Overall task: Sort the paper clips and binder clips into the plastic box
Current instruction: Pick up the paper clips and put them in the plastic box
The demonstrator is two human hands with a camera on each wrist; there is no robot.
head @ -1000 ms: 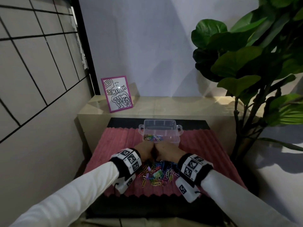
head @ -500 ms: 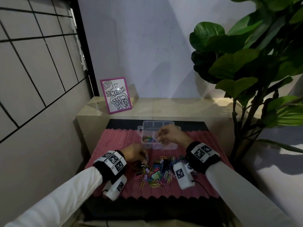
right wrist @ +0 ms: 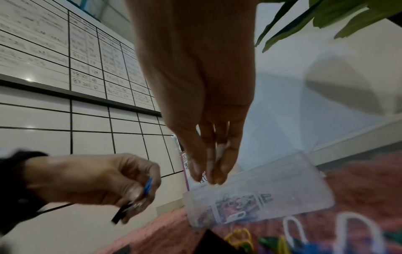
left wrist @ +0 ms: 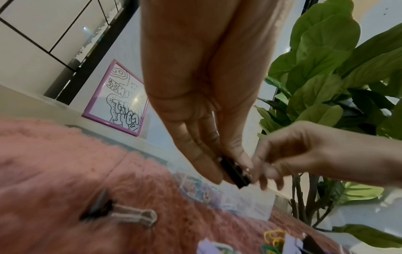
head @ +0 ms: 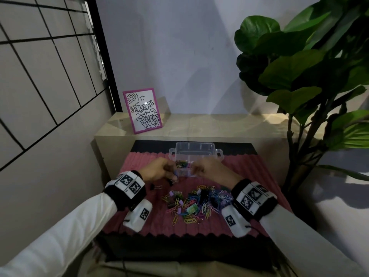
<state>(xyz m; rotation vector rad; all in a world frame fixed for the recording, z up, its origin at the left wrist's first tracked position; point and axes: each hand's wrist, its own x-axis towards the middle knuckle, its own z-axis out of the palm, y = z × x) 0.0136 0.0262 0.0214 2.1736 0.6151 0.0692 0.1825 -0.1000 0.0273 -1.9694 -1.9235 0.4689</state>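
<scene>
A clear plastic box (head: 195, 148) stands at the back of the pink mat, with coloured paper clips in its front compartments (right wrist: 237, 204). A pile of paper clips and binder clips (head: 195, 202) lies in front of it. My left hand (head: 171, 176) is raised before the box and pinches a black binder clip (left wrist: 236, 173) together with a blue paper clip (right wrist: 148, 186). My right hand (head: 194, 170) hovers just right of it. Its fingertips (right wrist: 206, 177) are drawn together, straight, with nothing seen between them, and nearly touch the black clip.
One black binder clip (left wrist: 121, 213) lies alone on the pink mat (head: 139, 166) left of the pile. A pink-framed drawing (head: 142, 110) leans on the beige ledge behind. A large leafy plant (head: 309, 76) fills the right side. A gridded wall runs along the left.
Both hands were on the pile. The right hand went to the box and has come back toward the left. The left hand has risen from the pile with the black binder clip.
</scene>
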